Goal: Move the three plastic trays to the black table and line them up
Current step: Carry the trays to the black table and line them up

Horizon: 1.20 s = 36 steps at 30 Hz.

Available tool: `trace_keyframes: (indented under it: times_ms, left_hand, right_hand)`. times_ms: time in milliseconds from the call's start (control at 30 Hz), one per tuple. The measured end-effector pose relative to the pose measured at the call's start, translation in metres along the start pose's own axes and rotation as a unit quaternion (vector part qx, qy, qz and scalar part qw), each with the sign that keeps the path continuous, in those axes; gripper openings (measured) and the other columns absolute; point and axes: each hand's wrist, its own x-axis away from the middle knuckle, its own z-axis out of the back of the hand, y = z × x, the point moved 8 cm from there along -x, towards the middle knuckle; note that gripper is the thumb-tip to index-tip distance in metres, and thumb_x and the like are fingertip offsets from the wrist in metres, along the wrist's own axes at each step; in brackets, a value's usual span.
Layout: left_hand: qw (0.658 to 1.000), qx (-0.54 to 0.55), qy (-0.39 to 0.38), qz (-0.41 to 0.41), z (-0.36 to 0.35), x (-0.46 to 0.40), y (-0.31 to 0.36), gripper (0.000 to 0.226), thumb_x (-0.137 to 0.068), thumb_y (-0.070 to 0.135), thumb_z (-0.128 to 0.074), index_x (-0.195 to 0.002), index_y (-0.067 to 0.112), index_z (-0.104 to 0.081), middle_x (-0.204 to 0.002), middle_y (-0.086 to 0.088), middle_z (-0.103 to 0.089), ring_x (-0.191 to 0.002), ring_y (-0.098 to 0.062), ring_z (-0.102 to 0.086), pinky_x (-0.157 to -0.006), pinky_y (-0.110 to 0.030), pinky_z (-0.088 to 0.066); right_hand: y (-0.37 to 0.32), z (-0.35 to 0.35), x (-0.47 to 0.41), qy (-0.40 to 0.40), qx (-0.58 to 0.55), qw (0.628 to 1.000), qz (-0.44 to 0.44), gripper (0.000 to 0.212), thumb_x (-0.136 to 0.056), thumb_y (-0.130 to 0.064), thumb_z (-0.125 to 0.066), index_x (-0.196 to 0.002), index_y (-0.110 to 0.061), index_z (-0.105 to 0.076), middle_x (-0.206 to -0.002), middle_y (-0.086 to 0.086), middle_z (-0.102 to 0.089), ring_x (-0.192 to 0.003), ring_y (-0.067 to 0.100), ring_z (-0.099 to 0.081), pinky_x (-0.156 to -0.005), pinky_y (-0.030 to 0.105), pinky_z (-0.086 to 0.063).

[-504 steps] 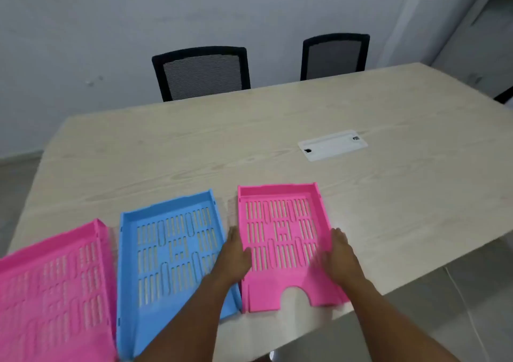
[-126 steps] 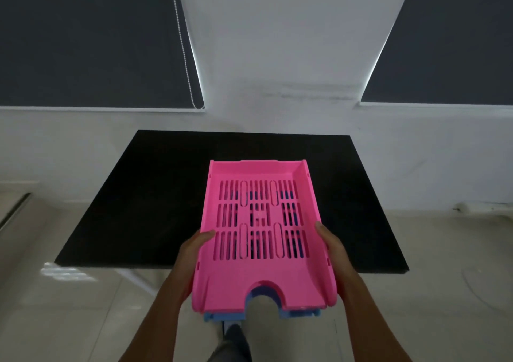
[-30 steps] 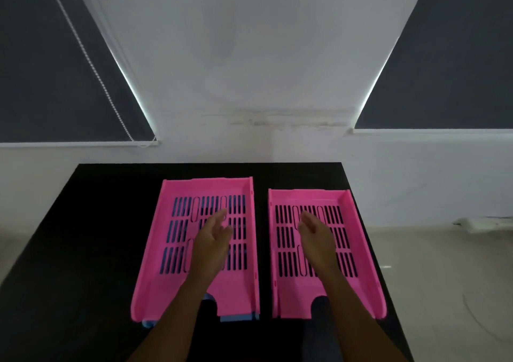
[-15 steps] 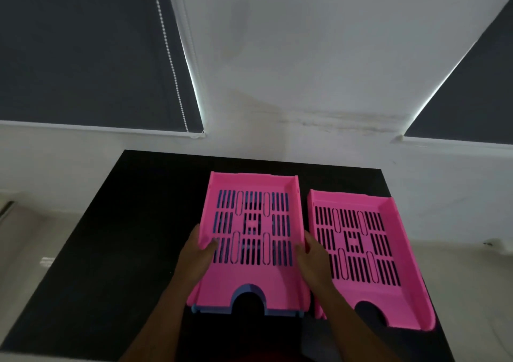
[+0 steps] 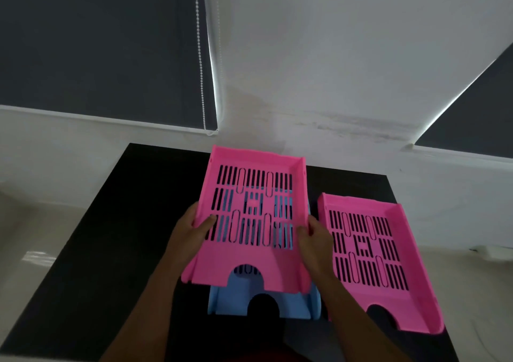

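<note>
I hold a pink slotted tray [image 5: 251, 264] lifted above the black table [image 5: 111, 237], tilted with its far end raised. My left hand [image 5: 191, 231] grips its left wall and my right hand [image 5: 313, 237] grips its right wall. Directly beneath it a blue tray [image 5: 230, 303] lies flat on the table, mostly hidden, with its near end and cut-out showing. A second pink tray [image 5: 388, 300] lies flat on the table's right side, close beside the blue one.
The table stands against a white wall [image 5: 319, 70] with dark roller blinds [image 5: 97, 42] on both sides and a bead cord [image 5: 200, 56]. The second pink tray reaches the table's right edge. Bare black surface lies to the left of the trays.
Both hands have lifted the upper pink tray off the blue tray, which stays on the table. The right pink tray has not moved.
</note>
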Motion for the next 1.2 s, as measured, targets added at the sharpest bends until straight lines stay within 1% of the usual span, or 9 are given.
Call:
trace_keyframes:
  times_ms: [100, 233, 467, 667, 800, 900, 1033, 1133, 1200]
  left_hand:
    - [1.0, -0.01, 0.016, -0.005, 0.041, -0.003, 0.0, 0.022, -0.093, 0.036, -0.058, -0.111, 0.049, -0.056, -0.096, 0.006, -0.074, -0.078, -0.008, -0.074, -0.066, -0.032, -0.055]
    - [0.998, -0.027, 0.048, 0.002, 0.102, -0.003, -0.014, 0.024, -0.095, 0.034, -0.056, -0.118, 0.036, -0.061, -0.099, 0.0, -0.074, -0.078, -0.011, -0.074, -0.069, -0.035, -0.056]
    - [0.991, -0.064, 0.112, 0.015, 0.197, 0.006, -0.048, 0.027, -0.098, 0.03, -0.054, -0.121, 0.021, -0.063, -0.098, -0.003, -0.074, -0.082, -0.021, -0.074, -0.069, -0.035, -0.056]
    - [0.984, -0.125, 0.126, 0.01, 0.224, 0.01, -0.081, 0.03, -0.099, 0.029, -0.051, -0.124, 0.016, -0.06, -0.104, 0.001, -0.07, -0.09, -0.011, -0.066, -0.076, -0.03, -0.048]
    - [0.983, -0.144, 0.102, 0.043, 0.225, 0.006, -0.104, 0.026, -0.099, 0.025, -0.05, -0.122, 0.019, -0.059, -0.1, -0.001, -0.069, -0.088, -0.017, -0.066, -0.072, -0.034, -0.048]
    - [0.983, -0.153, 0.09, 0.046, 0.223, 0.0, -0.11, 0.021, -0.099, 0.024, -0.049, -0.117, 0.021, -0.059, -0.095, 0.001, -0.069, -0.085, -0.017, -0.067, -0.065, -0.027, -0.045]
    - [0.981, -0.16, 0.085, 0.067, 0.217, -0.005, -0.116, 0.022, -0.098, 0.024, -0.049, -0.118, 0.018, -0.057, -0.097, 0.0, -0.068, -0.085, -0.013, -0.066, -0.068, -0.03, -0.045]
    - [0.98, -0.163, 0.087, 0.068, 0.213, -0.006, -0.119, 0.024, -0.098, 0.025, -0.05, -0.12, 0.017, -0.055, -0.098, 0.001, -0.068, -0.086, -0.013, -0.066, -0.068, -0.03, -0.046]
    - [0.978, -0.174, 0.093, 0.073, 0.212, -0.007, -0.12, 0.025, -0.098, 0.024, -0.05, -0.122, 0.017, -0.054, -0.097, 0.001, -0.067, -0.084, -0.011, -0.065, -0.065, -0.026, -0.045]
  right_hand:
    - [-0.019, -0.036, 0.007, -0.028, -0.021, 0.999, 0.009, 0.025, -0.094, -0.006, -0.053, -0.102, -0.022, -0.072, -0.078, 0.002, -0.071, -0.057, 0.013, -0.064, -0.046, 0.019, -0.052]
    - [-0.037, -0.095, 0.023, -0.086, -0.032, 0.996, 0.024, 0.027, -0.096, -0.008, -0.056, -0.111, -0.026, -0.068, -0.085, -0.009, -0.071, -0.067, -0.005, -0.068, -0.055, 0.013, -0.055]
    - [-0.058, -0.193, 0.054, -0.211, -0.03, 0.976, 0.037, 0.034, -0.097, -0.008, -0.055, -0.121, -0.031, -0.059, -0.1, -0.016, -0.069, -0.084, -0.01, -0.069, -0.066, 0.007, -0.055]
    - [-0.047, -0.236, 0.07, -0.275, 0.012, 0.961, 0.005, 0.044, -0.097, -0.011, -0.055, -0.137, -0.029, -0.051, -0.099, -0.025, -0.063, -0.083, -0.024, -0.063, -0.059, -0.001, -0.048]
    - [-0.029, -0.243, 0.072, -0.288, 0.041, 0.956, -0.024, 0.041, -0.097, -0.016, -0.055, -0.136, -0.03, -0.05, -0.105, -0.023, -0.064, -0.08, -0.023, -0.063, -0.067, 0.007, -0.056]
    - [-0.022, -0.248, 0.07, -0.297, 0.068, 0.952, -0.038, 0.052, -0.098, -0.019, -0.056, -0.148, -0.022, -0.041, -0.129, -0.005, -0.065, -0.082, -0.014, -0.065, -0.065, 0.004, -0.051]
    - [-0.014, -0.249, 0.069, -0.314, 0.095, 0.942, -0.067, 0.071, -0.099, -0.026, -0.056, -0.159, -0.014, -0.021, -0.158, 0.008, -0.04, -0.131, 0.019, -0.053, -0.1, 0.022, -0.04]
    - [-0.011, -0.249, 0.066, -0.312, 0.104, 0.942, -0.072, 0.072, -0.099, -0.027, -0.055, -0.16, -0.015, -0.019, -0.159, 0.009, -0.04, -0.119, 0.014, -0.061, -0.075, 0.005, -0.046]
    - [-0.015, -0.246, 0.064, -0.304, 0.1, 0.946, -0.058, 0.066, -0.099, -0.025, -0.055, -0.157, -0.014, -0.027, -0.155, 0.009, -0.045, -0.109, 0.01, -0.065, -0.072, 0.008, -0.051]
